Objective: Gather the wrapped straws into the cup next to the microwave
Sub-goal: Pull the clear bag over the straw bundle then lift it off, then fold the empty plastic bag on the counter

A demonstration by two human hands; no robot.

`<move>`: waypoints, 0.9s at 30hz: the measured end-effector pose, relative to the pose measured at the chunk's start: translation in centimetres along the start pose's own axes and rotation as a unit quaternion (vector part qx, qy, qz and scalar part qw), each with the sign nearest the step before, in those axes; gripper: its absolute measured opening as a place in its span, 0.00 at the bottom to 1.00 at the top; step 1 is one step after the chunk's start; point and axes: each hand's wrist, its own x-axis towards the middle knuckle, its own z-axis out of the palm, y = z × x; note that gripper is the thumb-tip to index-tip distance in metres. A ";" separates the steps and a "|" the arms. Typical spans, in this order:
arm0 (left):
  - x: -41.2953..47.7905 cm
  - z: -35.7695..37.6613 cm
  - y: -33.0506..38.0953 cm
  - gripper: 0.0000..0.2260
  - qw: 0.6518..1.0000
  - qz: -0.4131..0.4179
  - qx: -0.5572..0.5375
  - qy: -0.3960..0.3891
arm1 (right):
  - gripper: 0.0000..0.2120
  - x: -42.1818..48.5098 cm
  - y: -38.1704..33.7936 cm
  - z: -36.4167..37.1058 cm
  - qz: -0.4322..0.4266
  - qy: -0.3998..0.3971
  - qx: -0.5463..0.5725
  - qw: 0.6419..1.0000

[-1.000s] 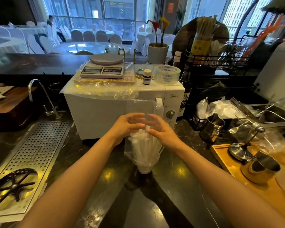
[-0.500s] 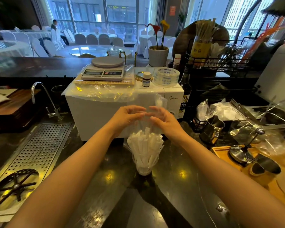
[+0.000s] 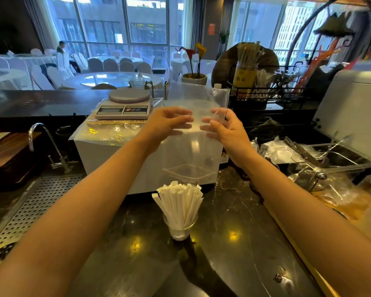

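Observation:
A bundle of white wrapped straws (image 3: 180, 203) stands fanned out in a small clear cup (image 3: 179, 229) on the dark counter, just in front of the white microwave (image 3: 107, 159). Above the cup hangs an empty clear plastic bag (image 3: 191, 151), its open mouth pointing down just over the straw tips. My left hand (image 3: 165, 123) pinches the bag's upper left part and my right hand (image 3: 221, 127) pinches its upper right part. Both hands are well above the cup.
A kitchen scale (image 3: 124, 106) sits on the microwave. To the left are a tap (image 3: 47, 144) and a perforated drain tray (image 3: 36, 204). Crumpled plastic, spoons and a wooden tray (image 3: 308, 213) crowd the right side. A straw holder (image 3: 244, 76) stands on a black rack behind.
Both hands have lifted the plastic bag straight up off the straws. The straws, earlier inside the bag, now stand bare in the cup.

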 end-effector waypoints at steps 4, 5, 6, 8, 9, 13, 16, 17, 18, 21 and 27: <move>0.9 1.9 1.1 0.13 1.000 0.011 -0.027 0.009 | 0.17 0.4 -1.0 -1.8 -0.014 0.050 -0.005 0.999; 1.0 2.4 1.2 0.13 0.999 0.010 -0.037 0.016 | 0.18 0.4 -1.0 -2.2 -0.014 0.059 -0.014 0.998; 1.2 3.1 1.3 0.13 0.998 0.008 -0.050 0.022 | 0.19 0.4 -0.9 -2.7 -0.015 0.071 -0.028 0.997; 1.6 4.7 1.1 0.13 0.996 -0.006 -0.079 0.037 | 0.20 0.4 -0.3 -3.9 -0.008 0.100 -0.059 0.993; 1.8 5.5 0.9 0.13 0.995 -0.015 -0.090 0.044 | 0.19 0.3 0.2 -4.5 -0.001 0.116 -0.074 0.990; 2.1 8.5 -0.8 0.12 0.990 -0.054 -0.118 0.060 | 0.15 -0.3 2.7 -6.7 0.029 0.164 -0.143 0.976; 1.7 10.2 -2.6 0.13 0.989 -0.066 -0.120 0.061 | 0.14 -1.1 4.4 -7.8 0.052 0.182 -0.172 0.967; 1.5 10.7 -3.2 0.14 0.988 -0.071 -0.121 0.057 | 0.13 -1.3 5.0 -8.2 0.062 0.184 -0.176 0.965; 1.2 11.3 -3.8 0.14 0.988 -0.076 -0.125 0.052 | 0.13 -1.6 5.5 -8.5 0.070 0.186 -0.177 0.964; 0.1 12.9 -5.6 0.11 0.986 -0.107 -0.123 0.041 | 0.16 -2.4 7.2 -9.4 0.102 0.203 -0.167 0.959; -2.1 16.0 -10.2 0.11 0.980 -0.181 -0.061 0.055 | 0.14 -3.8 11.0 -10.6 0.129 0.199 -0.311 0.920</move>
